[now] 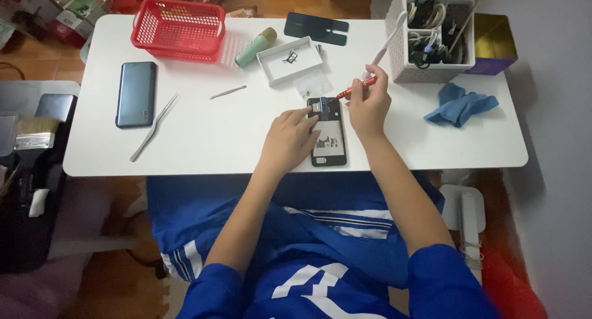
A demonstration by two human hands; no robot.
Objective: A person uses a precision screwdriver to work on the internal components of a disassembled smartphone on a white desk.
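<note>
An opened smartphone with its back cover off lies on the white table, its inner boards showing. My left hand rests on its left side, fingers pressing near the top end. My right hand grips a small orange-handled screwdriver, and the dark tip points down-left onto the phone's upper part. The removed dark back cover lies farther back on the table.
A red basket, a shallow white tray, a green bottle-like item, a second blue-grey phone, tweezers, a thin metal pick, a blue cloth and a white organiser of cables lie about.
</note>
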